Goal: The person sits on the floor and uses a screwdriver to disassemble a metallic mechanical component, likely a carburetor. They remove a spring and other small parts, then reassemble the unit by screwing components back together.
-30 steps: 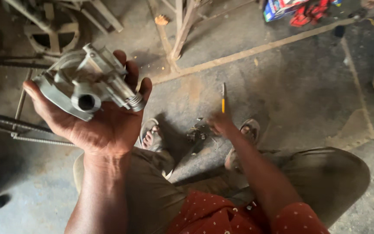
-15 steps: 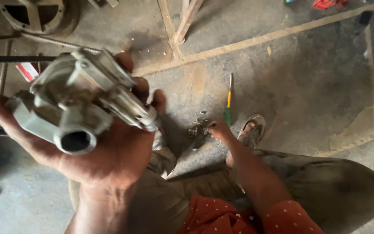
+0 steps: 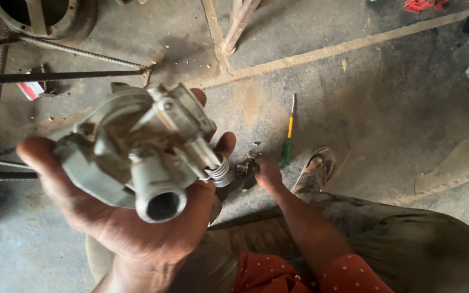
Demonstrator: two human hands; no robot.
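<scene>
left hand [image 3: 137, 228] open wide, palm up, cradling a grey metal pump part [image 3: 142, 152], near and left; right hand [image 3: 267, 173] down on the floor [image 3: 397, 108], fingers on small bits [image 3: 247, 165], grip unclear; green and yellow screwdriver [image 3: 289, 133] just beside.

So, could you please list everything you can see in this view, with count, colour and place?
metal housing part: one, grey, with a round tube opening and a coil spring, resting in the left palm
screwdriver: one, yellow and green handle, lying on the floor beyond the right hand
small parts: a few, dark, on the floor at the right hand
sandal: one, grey, on the person's foot on the floor
steel rods: several, rusty, on the floor upper left
round metal casing: one, dark, top left corner
red object: one, top right edge
left hand: one, palm up, raised near the camera
right hand: one, reaching down to the small parts
</scene>
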